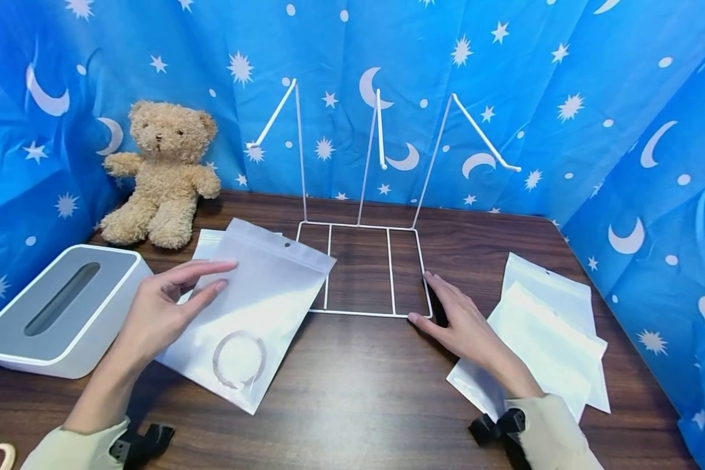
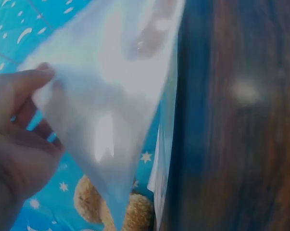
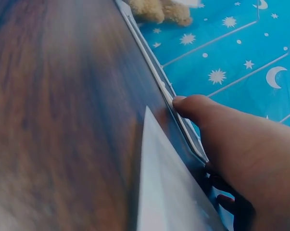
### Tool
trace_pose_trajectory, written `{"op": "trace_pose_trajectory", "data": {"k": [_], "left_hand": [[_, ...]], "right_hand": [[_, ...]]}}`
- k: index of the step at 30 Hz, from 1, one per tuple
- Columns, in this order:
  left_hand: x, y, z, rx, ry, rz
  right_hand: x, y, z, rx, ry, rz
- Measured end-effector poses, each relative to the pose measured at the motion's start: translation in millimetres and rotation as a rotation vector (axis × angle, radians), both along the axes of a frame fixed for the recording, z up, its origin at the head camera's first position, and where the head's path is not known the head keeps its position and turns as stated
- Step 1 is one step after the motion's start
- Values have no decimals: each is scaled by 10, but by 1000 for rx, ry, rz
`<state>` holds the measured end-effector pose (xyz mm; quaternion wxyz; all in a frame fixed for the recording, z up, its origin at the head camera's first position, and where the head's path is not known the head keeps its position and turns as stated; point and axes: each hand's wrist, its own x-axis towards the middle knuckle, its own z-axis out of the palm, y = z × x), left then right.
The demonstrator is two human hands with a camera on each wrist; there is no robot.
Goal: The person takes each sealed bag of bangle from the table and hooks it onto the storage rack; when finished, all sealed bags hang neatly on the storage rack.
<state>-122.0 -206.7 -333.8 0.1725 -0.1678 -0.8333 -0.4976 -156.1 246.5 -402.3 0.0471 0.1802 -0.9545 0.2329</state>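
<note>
My left hand pinches the side edge of a translucent zip bag, thumb in front. Low in this bag lies a thin, pale ring. The bag overlaps the left part of a white wire display rack with three upright posts ending in slanted, bare arms. My right hand holds the rack's front right corner, thumb at the front bar and fingertips on the side bar. In the right wrist view, the thumb touches the rack's rail; the other fingers are mostly hidden.
Several white bags lie at the right, partly under my right forearm. Another bag shows behind the held one. A teddy bear sits at the back left, behind a grey-topped tissue box. A blue star-patterned curtain borders the table.
</note>
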Motion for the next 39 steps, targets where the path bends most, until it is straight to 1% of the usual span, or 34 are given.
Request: {"op": "trace_pose_trajectory", "data": {"k": [1, 2, 5, 8, 9, 11, 15, 17, 20, 24, 27, 30, 34, 39], "left_hand": [[15, 32, 42, 35, 40, -18], [31, 64, 87, 61, 79, -16], [74, 150, 206, 157, 169, 18], [84, 199, 273, 273, 238, 56], [79, 207, 282, 322, 252, 51], [53, 216, 287, 428, 272, 27], [-29, 221, 279, 634, 285, -52], [-62, 230, 297, 701, 278, -66], [-86, 257, 362, 769, 270, -68], [-100, 267, 468, 807, 280, -61], [-117, 259, 525, 802, 296, -59], [-136, 251, 548, 796, 295, -56], [-145, 236, 564, 781, 267, -44], [-164, 232, 585, 735, 255, -16]], "right_hand": [[-1, 1, -2, 1, 7, 2], [-3, 3, -5, 2, 14, 4], [-5, 6, -8, 10, 22, 8], [-14, 4, -12, 17, 23, 9], [-14, -1, -10, 19, 21, 9], [-11, -4, -7, 19, 20, 13], [-5, -7, -2, 18, 18, 16], [-6, -3, -5, 20, 17, 15], [-11, 3, -12, 21, 21, 11], [-11, 2, -23, 26, 23, 9], [-7, -3, -30, 29, 17, 5], [-6, -6, -33, 32, 15, 2], [-8, -4, -33, 37, 15, 0], [-17, -1, -30, 42, 16, 1]]}}
